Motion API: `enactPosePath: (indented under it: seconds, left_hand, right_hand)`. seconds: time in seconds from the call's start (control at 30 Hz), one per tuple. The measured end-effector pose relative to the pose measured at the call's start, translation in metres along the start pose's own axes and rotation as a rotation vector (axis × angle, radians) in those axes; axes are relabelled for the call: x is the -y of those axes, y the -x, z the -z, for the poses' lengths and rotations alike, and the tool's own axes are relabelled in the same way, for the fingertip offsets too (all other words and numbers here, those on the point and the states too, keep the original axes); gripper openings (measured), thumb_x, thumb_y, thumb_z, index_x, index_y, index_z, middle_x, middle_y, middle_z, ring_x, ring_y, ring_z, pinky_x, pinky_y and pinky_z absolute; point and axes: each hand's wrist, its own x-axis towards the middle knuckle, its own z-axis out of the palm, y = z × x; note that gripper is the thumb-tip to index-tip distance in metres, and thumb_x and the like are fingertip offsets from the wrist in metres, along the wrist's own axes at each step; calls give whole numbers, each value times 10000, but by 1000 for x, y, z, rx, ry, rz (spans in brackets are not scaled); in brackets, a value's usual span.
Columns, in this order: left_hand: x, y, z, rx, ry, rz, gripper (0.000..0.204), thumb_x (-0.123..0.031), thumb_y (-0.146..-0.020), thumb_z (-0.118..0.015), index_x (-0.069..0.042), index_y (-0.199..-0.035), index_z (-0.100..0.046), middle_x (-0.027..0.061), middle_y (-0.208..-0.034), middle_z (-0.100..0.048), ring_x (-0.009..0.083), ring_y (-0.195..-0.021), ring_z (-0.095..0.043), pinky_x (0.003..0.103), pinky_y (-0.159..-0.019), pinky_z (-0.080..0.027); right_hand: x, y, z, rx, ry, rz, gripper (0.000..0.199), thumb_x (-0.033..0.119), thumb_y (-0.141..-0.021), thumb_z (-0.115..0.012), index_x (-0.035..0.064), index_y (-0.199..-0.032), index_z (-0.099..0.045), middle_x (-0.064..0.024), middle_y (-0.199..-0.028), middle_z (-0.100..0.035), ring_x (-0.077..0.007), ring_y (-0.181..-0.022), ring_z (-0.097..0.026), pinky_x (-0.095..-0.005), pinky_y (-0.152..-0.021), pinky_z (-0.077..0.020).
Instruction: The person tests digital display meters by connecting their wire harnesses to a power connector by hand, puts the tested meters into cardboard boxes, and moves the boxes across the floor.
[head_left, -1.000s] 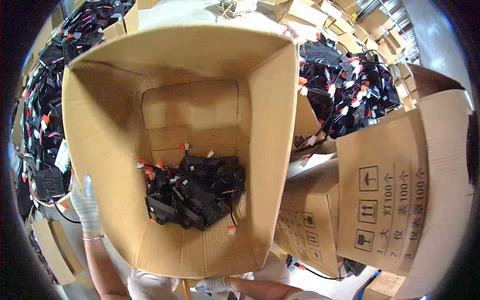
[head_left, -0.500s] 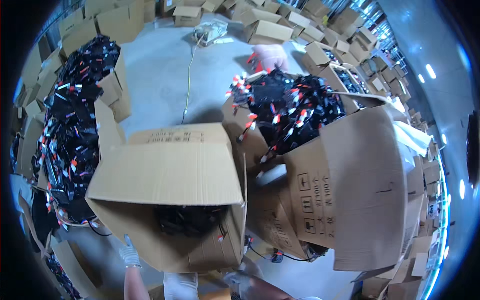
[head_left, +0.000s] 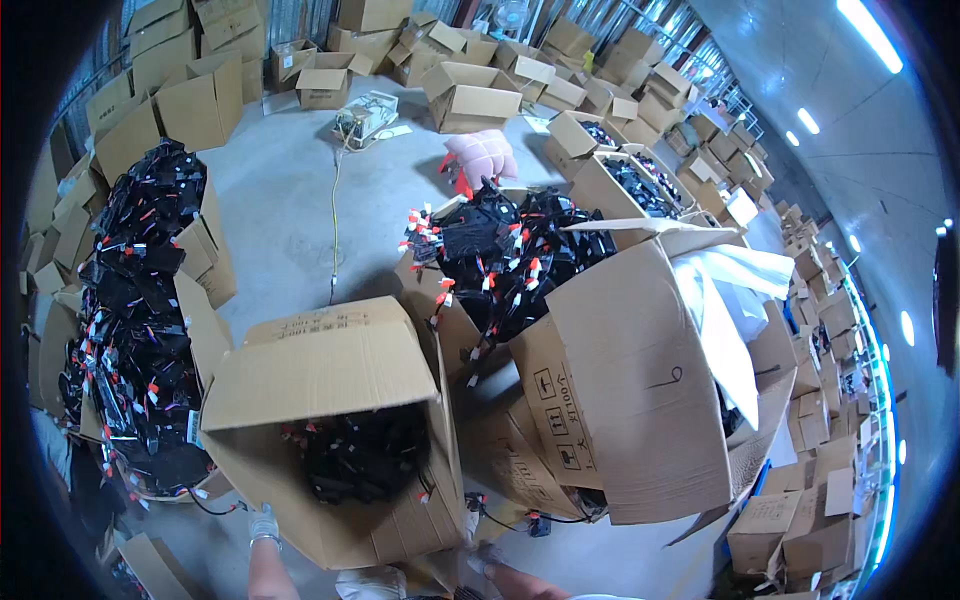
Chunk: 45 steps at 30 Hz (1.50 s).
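Note:
A large open cardboard box (head_left: 320, 385) stands tilted in front of me, its opening toward me. Inside lies a heap of black parts with cables (head_left: 365, 455), some with small red-and-white connectors. My left hand (head_left: 263, 524), in a pale glove, is closed at the box's lower left edge; most of its fingers are hidden. Close to the lower right corner of the same box is my right hand (head_left: 486, 558), also gloved. Its fingers are too indistinct to read.
Long heaps of black cabled parts (head_left: 145, 330) fill boxes on the left. Another pile (head_left: 510, 250) lies ahead, behind a big carton (head_left: 640, 385) at my right. Loose cables (head_left: 510, 520) trail beside it. A pink cushion (head_left: 480, 157) and a yellow cord (head_left: 336, 220) lie farther off.
The view has tilted up and shifted right. The box's opening now shows more of the black parts inside. Both hands stay at its lower edges.

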Motion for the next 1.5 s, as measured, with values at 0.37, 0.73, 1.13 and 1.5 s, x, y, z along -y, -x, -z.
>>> enactPosePath:
  seconds: [0.37, 0.73, 1.13, 1.5]
  left_hand:
    - [51, -5, 1, 173, 390, -249, 526, -343, -867, -540, 66, -1193, -482, 207, -1168, -566, 336, -1066, -544, 374, -912, -405]
    - [-67, 53, 162, -539, 364, -606, 552, -107, -826, -527, 47, -1322, -340, 250, -1309, -432, 352, -1215, -412, 366, -1030, -315]
    - [-214, 234, 175, -366, -401, -559, 677, -432, -813, -517, -25, -1334, -371, 228, -1247, -489, 348, -1055, -544, 430, -855, -460]
    - [-319, 319, 147, 154, -297, -563, 780, -585, -824, -469, -42, -1367, -331, 214, -1321, -433, 334, -1154, -474, 432, -894, -437]
  right_hand:
    - [162, 78, 207, -757, -382, 491, 879, 401, -741, -657, -18, -1378, -219, -234, -1368, -336, -332, -1291, -319, -369, -1060, -273]
    - [166, 68, 212, -415, -193, 229, 423, 294, -884, -355, 113, -1260, -424, -206, -1138, -576, -387, -1021, -568, -483, -869, -438]
    - [79, 92, 224, -239, -288, 842, 662, 307, -859, -515, 46, -1396, -228, -274, -1344, -359, -407, -1240, -355, -426, -1030, -309]
    - [-6, 98, 204, -311, -417, 882, 586, 264, -817, -555, 27, -1321, -373, -239, -1240, -493, -362, -1128, -490, -385, -976, -379]
